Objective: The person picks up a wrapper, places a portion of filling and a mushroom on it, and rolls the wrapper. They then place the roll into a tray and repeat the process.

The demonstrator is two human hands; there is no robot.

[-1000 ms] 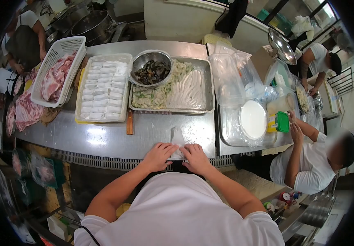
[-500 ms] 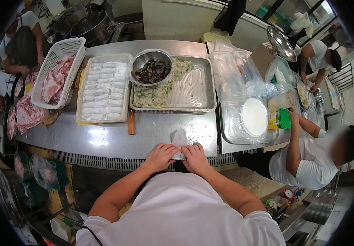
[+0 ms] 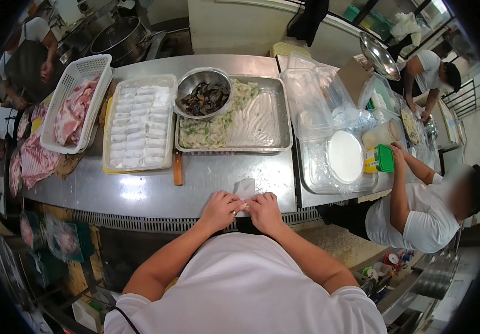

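At the near edge of the steel table (image 3: 101,192), my left hand (image 3: 221,211) and my right hand (image 3: 265,212) are closed on a white spring roll wrapper (image 3: 245,188). Its free end lies flat on the steel beyond my fingers; the rolled part is mostly hidden under them. Ahead is a metal tray (image 3: 265,148) of pale, green-flecked filling (image 3: 198,135), spread over its left side. A steel bowl (image 3: 182,109) of dark glossy pieces rests on that tray. To the left, white rolls (image 3: 139,125) fill a plastic tray (image 3: 168,158) in rows.
A wooden handle (image 3: 178,170) sticks out beside the tray. Raw meat (image 3: 75,114) lies in a white basket (image 3: 62,146) at far left. Plastic containers (image 3: 306,106) crowd the right table. There a co-worker (image 3: 407,214) holds a green-lidded tub (image 3: 383,159); other people stand farther off.
My fingers have shifted slightly on the wrapper, and its free end looks wider and flatter. The left-hand co-worker's arm has moved. The whole view has shifted a little.
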